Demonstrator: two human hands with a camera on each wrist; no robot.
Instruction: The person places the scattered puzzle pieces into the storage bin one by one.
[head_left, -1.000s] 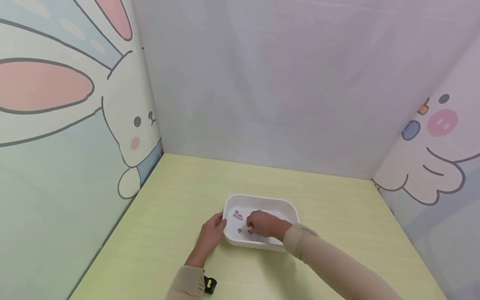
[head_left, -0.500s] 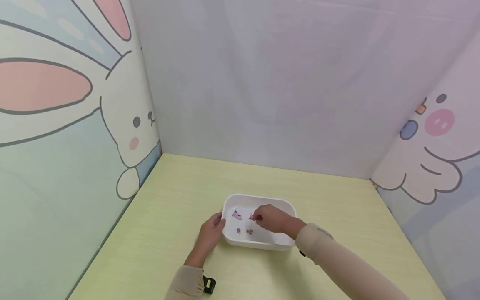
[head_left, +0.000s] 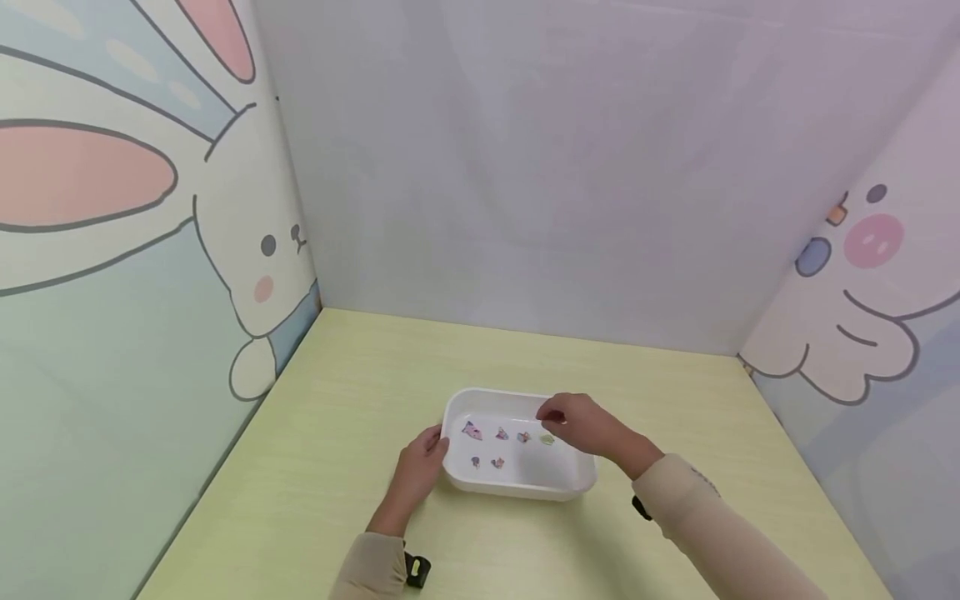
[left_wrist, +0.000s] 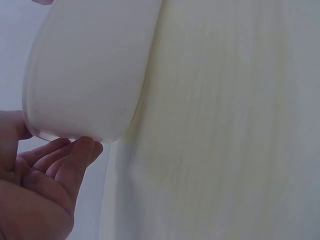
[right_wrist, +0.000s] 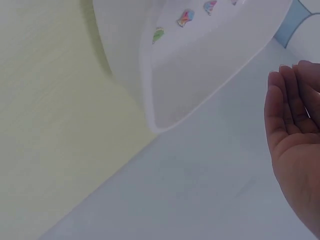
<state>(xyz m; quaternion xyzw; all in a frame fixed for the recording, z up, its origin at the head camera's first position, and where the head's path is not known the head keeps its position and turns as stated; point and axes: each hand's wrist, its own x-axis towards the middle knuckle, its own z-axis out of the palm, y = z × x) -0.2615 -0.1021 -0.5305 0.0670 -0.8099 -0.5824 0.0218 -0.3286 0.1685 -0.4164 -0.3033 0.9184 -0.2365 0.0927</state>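
Observation:
A white plastic tray (head_left: 517,492) sits on the table. Its left end is held by my left hand (head_left: 418,468), thumb at the rim and fingers against the outer wall (left_wrist: 90,75) in the left wrist view. Several small colourful flat pieces lie on the tray floor in two rows. The back row has a pink-purple one (head_left: 472,430), a pink one (head_left: 502,433), a blue-orange one (head_left: 523,437) and a green one (head_left: 547,439). My right hand (head_left: 588,425) hovers over the tray's right side, fingers (right_wrist: 277,110) loosely bent, nothing visible in them.
The pale yellow table (head_left: 390,358) surrounds the tray. A grey-white cloth wall (head_left: 517,167) stands behind it, with cartoon-printed panels on the left (head_left: 135,350) and right (head_left: 885,333). Black straps sit at both wrists.
My right hand has moved right and up from the tray's middle. The blue-orange and green pieces, not visible before, now show on the tray floor. My left hand stays at the tray's end.

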